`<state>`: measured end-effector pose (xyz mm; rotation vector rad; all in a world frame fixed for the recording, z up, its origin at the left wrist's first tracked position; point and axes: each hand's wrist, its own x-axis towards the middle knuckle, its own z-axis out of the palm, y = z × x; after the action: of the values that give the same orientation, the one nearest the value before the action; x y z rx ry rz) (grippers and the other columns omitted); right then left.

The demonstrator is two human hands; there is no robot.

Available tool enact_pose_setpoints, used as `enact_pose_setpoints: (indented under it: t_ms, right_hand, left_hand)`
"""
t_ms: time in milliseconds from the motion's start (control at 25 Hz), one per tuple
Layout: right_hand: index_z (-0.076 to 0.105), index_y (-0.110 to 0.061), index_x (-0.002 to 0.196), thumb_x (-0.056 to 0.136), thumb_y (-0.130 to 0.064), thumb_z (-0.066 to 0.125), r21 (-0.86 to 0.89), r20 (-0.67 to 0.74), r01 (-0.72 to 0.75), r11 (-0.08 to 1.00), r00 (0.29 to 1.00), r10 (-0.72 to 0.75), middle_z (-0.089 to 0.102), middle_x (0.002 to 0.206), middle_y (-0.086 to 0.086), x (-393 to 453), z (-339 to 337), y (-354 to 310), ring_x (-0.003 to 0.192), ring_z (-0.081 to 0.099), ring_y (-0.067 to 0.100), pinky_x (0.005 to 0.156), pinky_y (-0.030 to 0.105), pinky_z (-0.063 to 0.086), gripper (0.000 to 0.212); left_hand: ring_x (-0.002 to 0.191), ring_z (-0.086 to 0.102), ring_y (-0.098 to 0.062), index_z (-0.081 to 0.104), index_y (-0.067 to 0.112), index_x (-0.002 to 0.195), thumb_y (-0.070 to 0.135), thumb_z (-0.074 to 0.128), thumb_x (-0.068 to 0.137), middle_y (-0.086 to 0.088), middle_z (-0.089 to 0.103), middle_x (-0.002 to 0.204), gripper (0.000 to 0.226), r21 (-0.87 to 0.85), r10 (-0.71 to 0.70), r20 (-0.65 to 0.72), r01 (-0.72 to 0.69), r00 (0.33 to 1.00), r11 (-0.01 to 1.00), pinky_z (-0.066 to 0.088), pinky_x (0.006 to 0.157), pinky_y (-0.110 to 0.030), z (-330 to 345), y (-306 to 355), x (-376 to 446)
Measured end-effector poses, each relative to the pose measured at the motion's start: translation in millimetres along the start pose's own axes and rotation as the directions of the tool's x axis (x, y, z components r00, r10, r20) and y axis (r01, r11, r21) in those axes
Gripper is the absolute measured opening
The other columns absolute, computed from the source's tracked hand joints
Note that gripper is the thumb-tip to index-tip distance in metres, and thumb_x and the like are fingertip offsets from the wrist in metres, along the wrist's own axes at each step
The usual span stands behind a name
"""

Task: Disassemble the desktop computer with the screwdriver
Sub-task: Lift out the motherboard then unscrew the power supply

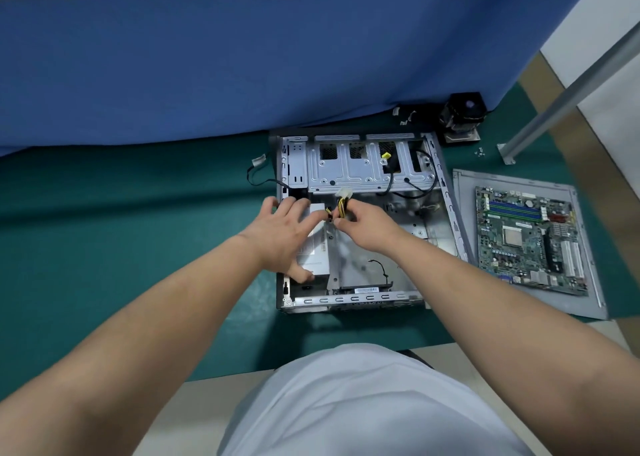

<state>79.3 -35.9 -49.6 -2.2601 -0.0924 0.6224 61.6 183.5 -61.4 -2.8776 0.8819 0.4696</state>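
Fingers [341, 225] of the right hand [367, 228] curl in and pinch a bundle of yellow-and-black power cables [342, 207], whose white plastic connector [344, 192] stands just above the grip. Fingers [294, 207] of the left hand [280, 233] lie spread and flat on top of the grey metal power supply box [313, 251], with the thumb [301, 275] pressed against the box's near edge. Both bare forearms reach forward from the bottom corners of the view and converge over the open silver-grey desktop computer case [360, 220], which lies on its side on the green tabletop [138, 230] with its interior facing up. The power supply box sits in the case's left part; a perforated metal drive cage [367, 164] spans its far end. Right of the case, well apart from both hands, a green motherboard [530, 240] rests on a flat grey metal side panel [588, 303]. Beyond the case's far right corner sits a black cooler fan with heatsink [462, 116], and a few small screws [479, 152] lie near it. A blue partition [242, 67] rises behind the tabletop. No screwdriver can be made out.
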Motion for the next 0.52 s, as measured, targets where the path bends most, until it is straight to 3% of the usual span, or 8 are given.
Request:
enact_pose_setpoints:
  t_ms: [120,200,280,360,440,520]
  right_hand:
    - [0.062,-0.022,0.114,0.088,-0.05,0.073,-0.143,0.096,0.126,0.982,0.989,-0.113,0.052,0.12,-0.007,1,2,-2,0.105,0.058,0.014,0.092,0.032,0.049,0.04]
    - [0.054,-0.022,0.134,0.078,-0.066,0.075,-0.263,0.211,0.195,0.945,0.967,-0.141,0.032,0.146,-0.008,-1,4,-10,0.122,0.052,0.017,0.103,0.04,0.047,0.074]
    - [0.039,-0.024,0.148,0.067,-0.076,0.076,-0.399,0.291,0.237,0.886,0.949,-0.123,0.007,0.159,-0.018,-2,8,-18,0.136,0.043,0.023,0.106,0.045,0.046,0.104]
    - [0.025,-0.019,0.153,0.056,-0.083,0.076,-0.567,0.342,0.277,0.775,0.936,-0.084,-0.008,0.163,-0.015,0,13,-25,0.143,0.035,0.032,0.106,0.048,0.046,0.127]
    - [0.018,-0.017,0.152,0.05,-0.086,0.077,-0.688,0.371,0.313,0.655,0.927,-0.053,-0.015,0.165,-0.006,3,21,-30,0.14,0.037,0.04,0.102,0.049,0.047,0.137]
    - [0.017,-0.018,0.15,0.047,-0.084,0.08,-0.719,0.382,0.322,0.616,0.923,-0.037,-0.021,0.166,0.0,7,27,-31,0.134,0.044,0.042,0.099,0.048,0.048,0.137]
  left_hand:
    - [0.156,-0.002,-0.023,0.0,0.037,0.157,0.089,0.041,0.073,0.001,-0.004,0.171,0.106,-0.26,-0.095,-0.059,0.076,0.994,0.963,0.009,0.119,-0.056,20,-1,-20]
    - [0.156,-0.013,-0.012,-0.004,0.04,0.16,0.081,0.029,0.092,0.012,-0.014,0.17,0.086,-0.429,-0.239,-0.129,0.163,0.963,0.888,0.004,0.122,-0.05,33,-1,-31]
    - [0.155,-0.011,-0.006,-0.006,0.041,0.161,0.068,0.026,0.101,0.02,-0.015,0.168,0.073,-0.526,-0.377,-0.134,0.257,0.916,0.811,0.007,0.122,-0.048,42,1,-34]
    - [0.156,-0.005,-0.006,-0.007,0.044,0.16,0.063,0.026,0.104,0.027,-0.018,0.166,0.068,-0.596,-0.442,-0.103,0.301,0.891,0.745,0.01,0.12,-0.045,47,7,-33]
    - [0.156,-0.001,-0.007,-0.009,0.046,0.159,0.063,0.022,0.104,0.031,-0.021,0.163,0.065,-0.631,-0.459,-0.086,0.307,0.884,0.712,0.011,0.118,-0.043,50,10,-33]
    - [0.156,0.001,-0.007,-0.009,0.047,0.158,0.063,0.021,0.105,0.032,-0.022,0.163,0.064,-0.648,-0.461,-0.087,0.302,0.883,0.7,0.013,0.117,-0.043,52,11,-32]
